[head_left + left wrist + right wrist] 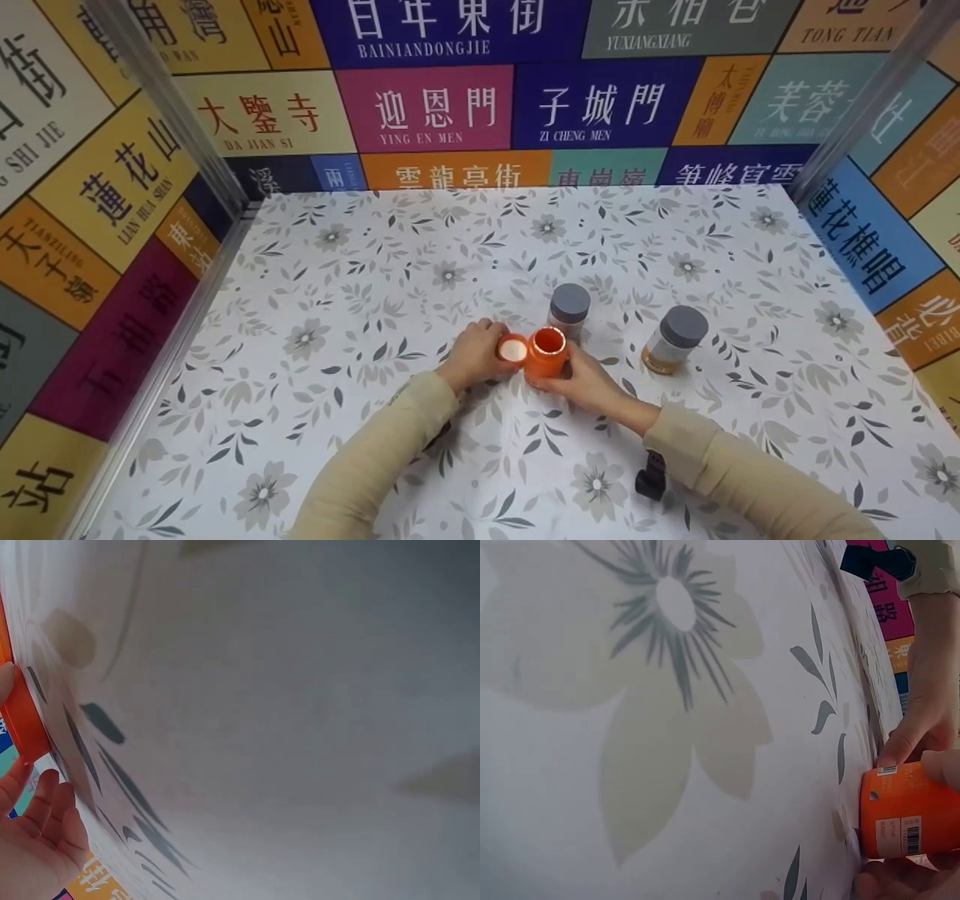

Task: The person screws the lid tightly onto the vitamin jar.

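An orange bottle (546,366) stands on the table with its round mouth uncovered. My right hand (592,382) grips it from the right, and its barcode label (910,835) shows in the right wrist view. Just left of the mouth, my left hand (472,354) holds the orange cap (514,350) by its edge, white inner side up. The cap's rim (28,724) appears between thumb and fingers at the left edge of the left wrist view. Cap and bottle are side by side; whether they touch I cannot tell.
Behind the bottle stands a grey-lidded jar (570,306), partly hidden. Another grey-lidded jar (675,339) with brownish contents is farther right. A floral cloth (360,300) covers the table, and panels with printed signs (435,109) rise at the back and sides.
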`<state>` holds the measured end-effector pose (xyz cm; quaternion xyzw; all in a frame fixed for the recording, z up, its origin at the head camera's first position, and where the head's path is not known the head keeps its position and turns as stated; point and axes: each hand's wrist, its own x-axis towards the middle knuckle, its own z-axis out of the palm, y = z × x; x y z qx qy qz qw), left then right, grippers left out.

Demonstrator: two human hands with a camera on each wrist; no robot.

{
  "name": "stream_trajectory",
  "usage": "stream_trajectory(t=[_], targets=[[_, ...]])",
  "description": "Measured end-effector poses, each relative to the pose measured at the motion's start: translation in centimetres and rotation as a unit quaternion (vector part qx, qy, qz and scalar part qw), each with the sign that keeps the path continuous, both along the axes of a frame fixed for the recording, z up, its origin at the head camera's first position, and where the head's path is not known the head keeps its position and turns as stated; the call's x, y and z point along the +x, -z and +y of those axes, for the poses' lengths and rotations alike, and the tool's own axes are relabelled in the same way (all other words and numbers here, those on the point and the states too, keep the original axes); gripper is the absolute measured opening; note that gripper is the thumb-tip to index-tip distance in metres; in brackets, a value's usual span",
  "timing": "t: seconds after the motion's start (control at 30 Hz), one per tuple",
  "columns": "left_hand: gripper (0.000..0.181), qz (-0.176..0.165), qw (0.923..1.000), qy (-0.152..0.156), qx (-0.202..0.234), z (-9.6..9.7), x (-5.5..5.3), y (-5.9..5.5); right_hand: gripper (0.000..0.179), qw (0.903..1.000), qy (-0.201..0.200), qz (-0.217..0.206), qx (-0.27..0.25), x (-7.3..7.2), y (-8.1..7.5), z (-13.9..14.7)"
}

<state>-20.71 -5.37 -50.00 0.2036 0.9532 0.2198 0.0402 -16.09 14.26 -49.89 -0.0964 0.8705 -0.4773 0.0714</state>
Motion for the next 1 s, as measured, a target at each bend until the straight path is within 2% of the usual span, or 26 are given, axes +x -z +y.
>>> stream_trajectory(t=[0.1,0.23,0.33,0.43,0.53,0.7,0.83,1.0], targets=[[0.046,-0.029,0.9988,-0.028,0.029,-0.3,-0.2,0.0,0.065,0.9999,-0.007,0.011,-0.009,-0.3,0.3,-0.4],[0.046,-0.073,0.9904,-0.067,0.096,-0.9,-0.6,-0.3,0.063,0.9997,-0.006,0.023,-0.010,-0.6,0.6,-0.9],[0.047,-0.083,0.9842,-0.075,0.137,-1.5,-0.9,-0.7,0.063,0.9995,0.000,0.030,-0.009,-0.7,0.6,-1.3],[0.049,-0.077,0.9820,-0.073,0.156,-2.1,-1.0,-1.2,0.066,0.9995,0.004,0.032,-0.005,-0.8,0.6,-1.8],[0.049,-0.063,0.9830,-0.068,0.159,-2.6,-1.1,-1.8,0.073,0.9995,0.008,0.032,-0.003,-0.9,0.7,-2.3],[0.050,-0.043,0.9882,-0.062,0.133,-3.3,-1.1,-3.1,0.082,0.9988,0.019,0.043,-0.015,-1.2,0.8,-2.9],[0.051,-0.036,0.9909,-0.054,0.118,-3.5,-1.2,-4.2,0.079,0.9980,0.022,0.052,-0.028,-1.6,0.8,-3.2],[0.051,-0.010,0.9933,-0.028,0.112,-3.4,-1.5,-5.5,0.073,0.9970,0.013,0.061,-0.045,-2.1,0.9,-3.3]])
